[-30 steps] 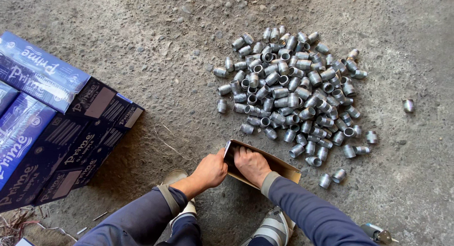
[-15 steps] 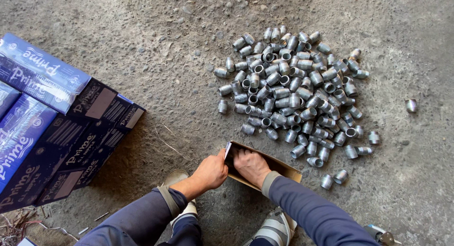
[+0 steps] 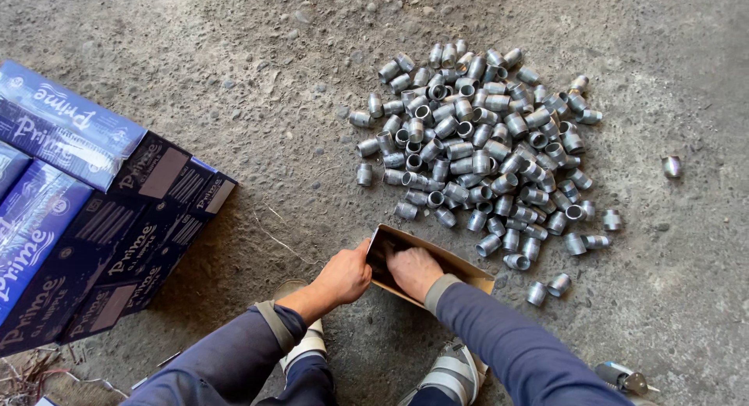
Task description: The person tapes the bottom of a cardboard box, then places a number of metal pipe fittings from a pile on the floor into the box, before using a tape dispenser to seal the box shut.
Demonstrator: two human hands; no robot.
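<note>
A small open cardboard box (image 3: 460, 267) lies on the concrete floor in front of my feet. My left hand (image 3: 343, 276) grips its left end. My right hand (image 3: 413, 270) reaches inside the box with the fingers curled; what it holds there is hidden. Just beyond the box spreads a heap of several short grey threaded metal pipe fittings (image 3: 476, 141). A few fittings lie loose near the box's right end (image 3: 546, 287).
Stacked blue and black cartons (image 3: 86, 211) sit at the left. One stray fitting (image 3: 671, 166) lies far right. My shoes (image 3: 456, 371) are below the box. A small tool-like object (image 3: 624, 379) rests at the bottom right. The floor is rough concrete.
</note>
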